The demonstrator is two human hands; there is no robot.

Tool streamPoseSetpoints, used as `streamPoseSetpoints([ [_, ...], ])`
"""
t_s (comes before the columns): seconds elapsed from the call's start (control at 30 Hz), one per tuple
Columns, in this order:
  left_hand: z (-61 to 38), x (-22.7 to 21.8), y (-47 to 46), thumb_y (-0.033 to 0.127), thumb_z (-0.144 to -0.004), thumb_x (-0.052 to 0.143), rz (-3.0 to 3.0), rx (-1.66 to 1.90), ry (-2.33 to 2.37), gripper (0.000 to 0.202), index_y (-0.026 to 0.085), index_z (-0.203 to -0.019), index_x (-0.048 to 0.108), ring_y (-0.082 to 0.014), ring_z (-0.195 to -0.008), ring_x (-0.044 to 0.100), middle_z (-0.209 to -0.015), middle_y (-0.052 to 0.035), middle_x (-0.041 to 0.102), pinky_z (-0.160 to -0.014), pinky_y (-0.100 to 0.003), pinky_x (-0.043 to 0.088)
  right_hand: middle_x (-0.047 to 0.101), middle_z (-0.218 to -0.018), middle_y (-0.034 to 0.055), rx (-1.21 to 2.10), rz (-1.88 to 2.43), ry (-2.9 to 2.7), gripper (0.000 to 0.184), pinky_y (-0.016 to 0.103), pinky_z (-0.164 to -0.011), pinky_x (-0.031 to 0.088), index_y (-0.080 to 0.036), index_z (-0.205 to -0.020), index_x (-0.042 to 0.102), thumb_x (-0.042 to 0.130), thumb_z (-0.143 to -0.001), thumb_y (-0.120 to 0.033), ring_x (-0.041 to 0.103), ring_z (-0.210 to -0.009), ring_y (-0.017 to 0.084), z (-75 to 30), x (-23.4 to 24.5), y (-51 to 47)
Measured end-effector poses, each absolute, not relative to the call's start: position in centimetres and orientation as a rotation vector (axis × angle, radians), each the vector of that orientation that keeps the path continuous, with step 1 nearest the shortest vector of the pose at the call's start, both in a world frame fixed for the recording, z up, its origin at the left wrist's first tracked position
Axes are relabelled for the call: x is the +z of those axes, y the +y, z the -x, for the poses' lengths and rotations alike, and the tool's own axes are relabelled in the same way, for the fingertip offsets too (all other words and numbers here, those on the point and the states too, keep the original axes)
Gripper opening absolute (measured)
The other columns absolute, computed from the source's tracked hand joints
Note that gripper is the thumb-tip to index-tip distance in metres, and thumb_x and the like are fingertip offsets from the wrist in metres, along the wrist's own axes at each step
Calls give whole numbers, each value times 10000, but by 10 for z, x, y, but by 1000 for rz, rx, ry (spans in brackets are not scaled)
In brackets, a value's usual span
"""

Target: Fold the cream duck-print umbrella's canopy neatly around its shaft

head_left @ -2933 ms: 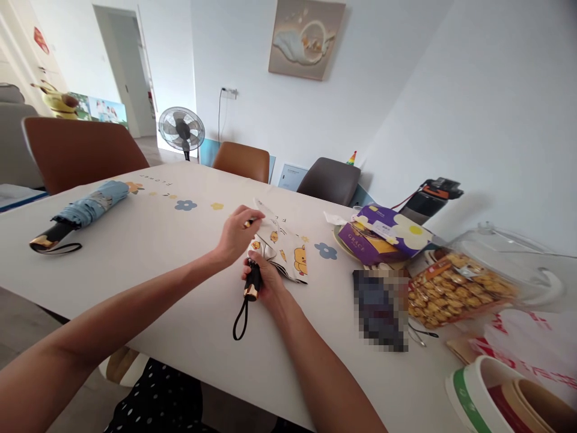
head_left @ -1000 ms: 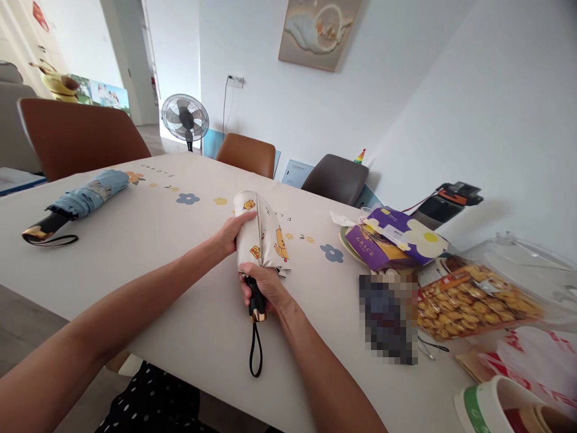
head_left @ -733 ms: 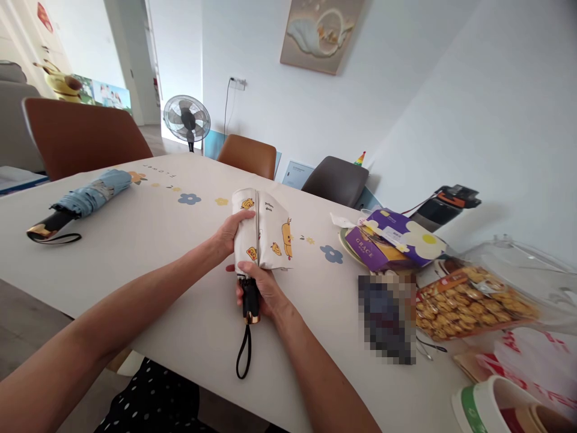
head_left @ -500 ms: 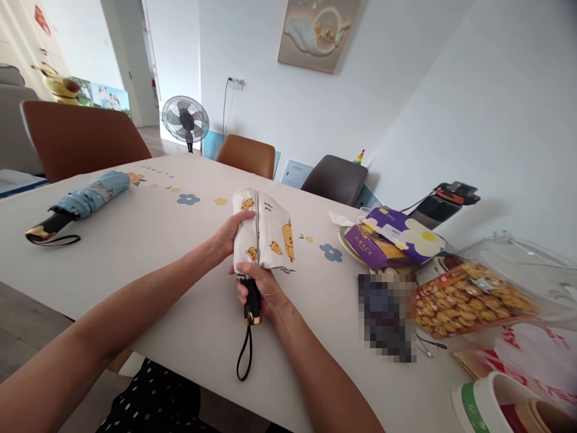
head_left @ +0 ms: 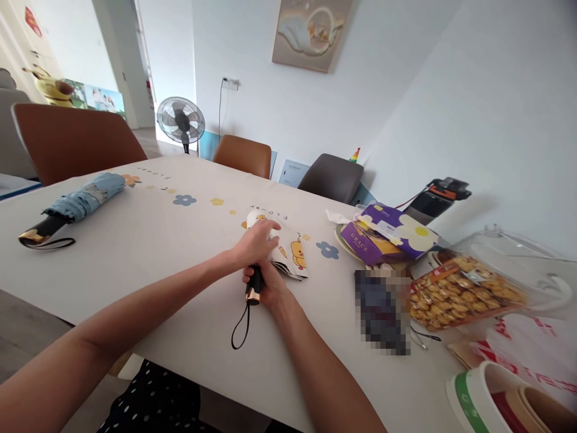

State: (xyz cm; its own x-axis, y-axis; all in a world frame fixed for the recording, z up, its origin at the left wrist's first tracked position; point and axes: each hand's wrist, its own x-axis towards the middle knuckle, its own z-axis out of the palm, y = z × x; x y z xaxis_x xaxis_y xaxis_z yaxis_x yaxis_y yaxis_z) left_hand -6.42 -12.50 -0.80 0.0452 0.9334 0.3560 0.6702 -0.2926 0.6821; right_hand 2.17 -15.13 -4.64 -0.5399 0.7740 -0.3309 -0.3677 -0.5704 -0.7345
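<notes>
A folded cream umbrella (head_left: pixel 293 255) printed with yellow ducks lies flat on the white table (head_left: pixel 148 252) in front of me. My right hand (head_left: pixel 265 288) is closed round its black handle, whose black wrist strap (head_left: pixel 238 328) trails toward the near table edge. My left hand (head_left: pixel 259 240) lies on top of the folded canopy with its fingers stretched out and pressed on the fabric. Most of the canopy is hidden under that hand.
A folded blue umbrella (head_left: pixel 72 207) lies at the far left. At the right stand a purple flowered box (head_left: pixel 387 234), a packet of biscuits (head_left: pixel 460 294), a blurred dark item (head_left: pixel 382 313), a dark bottle (head_left: pixel 435 198) and paper cups (head_left: pixel 505 397). Chairs (head_left: pixel 72 144) ring the table's far side.
The umbrella, held upright off the table half a second ago, now lies flat on it. My left hand has shifted from gripping its side to pressing on top.
</notes>
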Motion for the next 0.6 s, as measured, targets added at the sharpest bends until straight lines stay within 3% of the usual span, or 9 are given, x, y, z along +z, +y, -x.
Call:
streamPoseSetpoints([
  [0.13,22,3,-123,232,-769,477,-2505,505,1273,227,199,-975,567,-223,-1014,513,-1031,-72,596,-801,-321,419,401,-514,-75,1979,962,-960,62,198,-408,388,-236,-707,492,503,-735,-290,426,-495,93,-24,-45,-145],
  [0.17,11,2,-119,211,-757,489,-2597,375,1207,187,199,-923,576,-231,-979,518,-973,-75,603,-773,-328,418,366,-490,-77,1958,977,-969,99,198,-392,370,-260,-667,468,561,-700,-255,439,-513,105,-25,-43,-142],
  [0.23,-9,-5,-111,189,-722,533,-2681,241,1141,117,197,-828,580,-241,-898,525,-866,-82,600,-720,-340,412,259,-435,-82,1914,1031,-970,358,211,-361,328,-296,-567,365,668,-583,-105,450,-521,131,-27,-35,-134],
  [0.33,-29,-28,-105,188,-660,614,-2638,300,1206,76,195,-727,578,-250,-822,515,-776,-102,578,-682,-357,395,190,-410,-82,1879,1117,-908,557,255,-337,308,-305,-525,225,701,-520,-17,450,-493,163,-29,-22,-128],
  [0.43,-35,-54,-108,191,-661,622,-2583,480,1321,89,194,-744,591,-253,-872,492,-836,-116,569,-718,-373,376,235,-422,-68,1872,1128,-846,534,277,-327,324,-306,-542,203,693,-582,-98,458,-480,164,-30,-14,-129],
  [0.6,-31,-67,-106,184,-679,608,-2536,623,1423,110,188,-788,592,-259,-928,465,-897,-114,548,-754,-387,357,242,-445,-73,1851,1012,-785,514,260,-302,302,-291,-565,215,673,-553,-58,446,-453,139,-29,-14,-132],
])
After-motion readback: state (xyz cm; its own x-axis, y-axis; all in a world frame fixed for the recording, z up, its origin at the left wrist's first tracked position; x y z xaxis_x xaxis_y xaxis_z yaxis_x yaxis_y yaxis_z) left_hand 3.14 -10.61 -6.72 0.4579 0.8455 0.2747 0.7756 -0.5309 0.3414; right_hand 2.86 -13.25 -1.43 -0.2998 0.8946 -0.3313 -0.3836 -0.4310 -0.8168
